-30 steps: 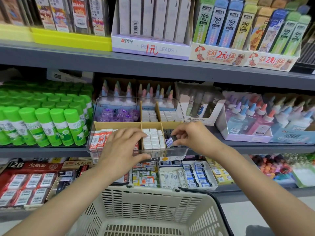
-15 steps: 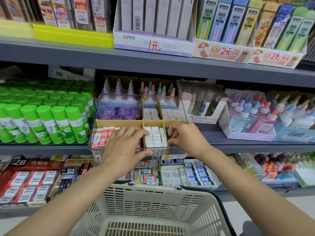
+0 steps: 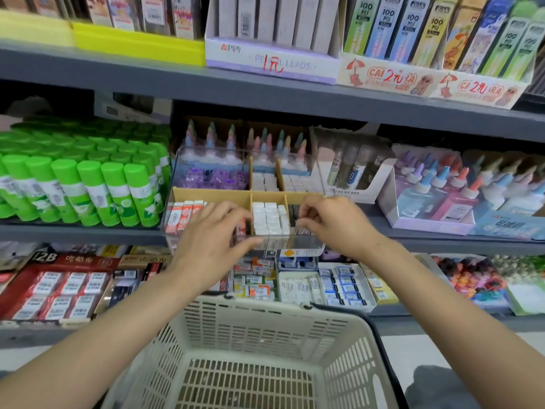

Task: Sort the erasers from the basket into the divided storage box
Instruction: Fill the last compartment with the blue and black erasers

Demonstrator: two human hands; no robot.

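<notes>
Our right hand [image 3: 330, 222] sat over dark erasers [image 3: 295, 215] in lower right slot of storage box [image 3: 295, 199], mid frame. Fingers curled down; we could not tell if they pinched one. Left hand [image 3: 212, 234] rested on box front, thumb on wall. Basket [image 3: 339, 335] below looked bare.

Stationery shop; price-marked shelves [image 3: 265, 93]
</notes>
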